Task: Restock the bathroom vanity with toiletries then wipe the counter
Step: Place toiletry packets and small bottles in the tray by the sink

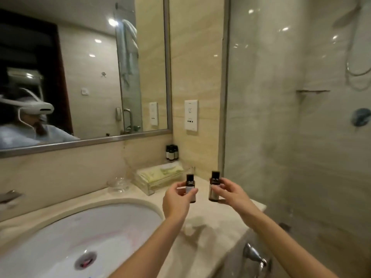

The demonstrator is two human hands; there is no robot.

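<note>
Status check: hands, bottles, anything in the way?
Left hand gripping left bottle, right hand gripping right bottle. Both upright over counter, not yet set down. Clear tray sits before corner bottles.

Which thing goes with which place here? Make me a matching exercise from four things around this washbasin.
Things:
1. clear plastic box of pale green packets
2. cluster of small dark bottles
3. clear glass dish
4. small dark bottle with a pale label

Places:
A. pinched in the left hand
B. in the back corner of the beige stone counter
C. behind the white oval sink
D. right of the dish, in front of the corner bottles

Pairs: 1-D, 2-B, 3-C, 4-A.
</note>
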